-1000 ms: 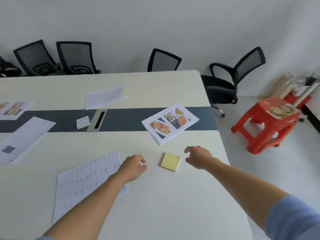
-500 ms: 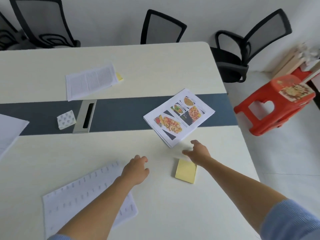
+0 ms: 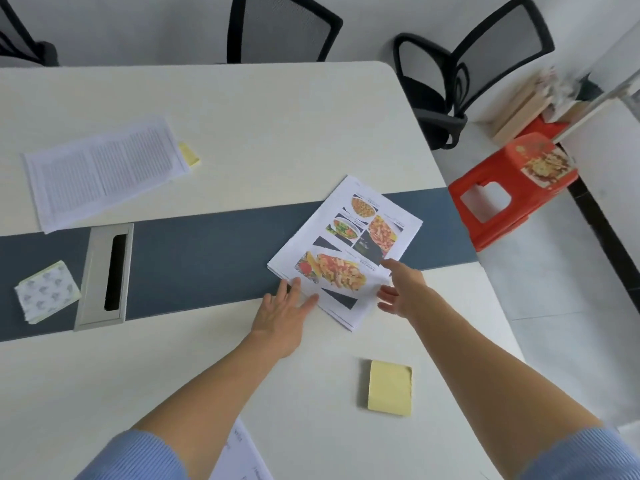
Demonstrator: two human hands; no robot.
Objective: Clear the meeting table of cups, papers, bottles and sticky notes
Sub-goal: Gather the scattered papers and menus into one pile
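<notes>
Chairs (image 3: 284, 29) line the cream table (image 3: 277, 126) beside a red stool (image 3: 502, 188).

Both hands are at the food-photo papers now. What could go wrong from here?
1. The food-photo papers are a loose stack with offset edges. The left hand lies flat on one near corner and the right hand is open at the side, so sheets may fan apart or slide when gathered.
2. The yellow sticky pad lies between the forearms, close to the right one, and might get brushed aside.
</notes>
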